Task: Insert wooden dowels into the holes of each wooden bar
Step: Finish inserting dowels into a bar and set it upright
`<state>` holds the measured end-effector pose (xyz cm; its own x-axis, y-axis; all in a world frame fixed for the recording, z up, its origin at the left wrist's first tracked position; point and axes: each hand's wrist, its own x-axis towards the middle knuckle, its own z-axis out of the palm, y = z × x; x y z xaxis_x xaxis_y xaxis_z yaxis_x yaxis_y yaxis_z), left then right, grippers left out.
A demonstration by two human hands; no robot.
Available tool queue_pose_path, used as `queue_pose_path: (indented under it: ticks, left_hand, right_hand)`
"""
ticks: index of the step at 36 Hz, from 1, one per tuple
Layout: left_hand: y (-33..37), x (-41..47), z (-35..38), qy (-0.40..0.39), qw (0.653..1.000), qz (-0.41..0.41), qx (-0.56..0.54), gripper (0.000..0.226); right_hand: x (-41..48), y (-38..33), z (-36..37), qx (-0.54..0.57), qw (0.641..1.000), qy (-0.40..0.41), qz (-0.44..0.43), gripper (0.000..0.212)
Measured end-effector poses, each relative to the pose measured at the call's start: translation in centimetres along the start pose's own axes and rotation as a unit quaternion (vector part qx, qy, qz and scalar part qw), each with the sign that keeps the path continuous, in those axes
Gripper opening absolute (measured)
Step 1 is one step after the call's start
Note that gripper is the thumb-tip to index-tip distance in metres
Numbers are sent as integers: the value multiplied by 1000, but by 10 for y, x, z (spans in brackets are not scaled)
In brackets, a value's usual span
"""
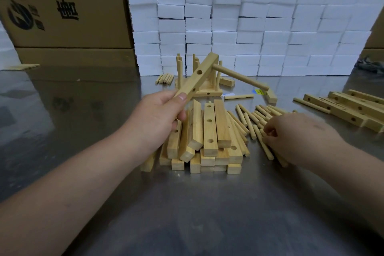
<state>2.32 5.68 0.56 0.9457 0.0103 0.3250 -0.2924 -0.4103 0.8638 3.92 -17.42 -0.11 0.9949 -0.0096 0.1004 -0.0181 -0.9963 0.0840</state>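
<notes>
1. Wooden bar [199,75] first: the left hand [160,114] has it by the lower end, thumb and fingers [181,115] pinched round it, and it slants up above the pile of bars [208,131].
2. One dowel [241,78] is seated in the hole near the held bar's upper end and juts out to the right, above and behind the pile. Two holes lower down on it look bare.
3. The right hand [301,135] is down on the loose dowels [249,118] lying just right of the pile, its fingers [270,132] curled onto them. The hand is blurred, and I cannot tell whether they have closed on one.
4. Behind the pile sits a set of bars with upright dowels [179,70], which looks finished. A small bundle of dowels [165,78] lies behind the pile to its left.
5. Well right of the pile, more bars [353,108] lie flat with open holes.
6. By my reckoning the job is at an early stage. One bar is partly filled, the whole pile shows empty holes, and plenty of dowels are unused.
7. Everything rests on the shiny bench [187,214]. White foam blocks [249,16] and cardboard boxes [62,6] are stacked far behind the pile.
</notes>
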Motion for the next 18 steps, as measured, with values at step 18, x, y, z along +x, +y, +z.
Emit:
queue_pose_path:
  ticks: [18]
  left_hand:
    - [2,-3,4,-9,1000,3,12,40]
  right_hand:
    - [-13,-11,-3,7,998,-56,-5,32]
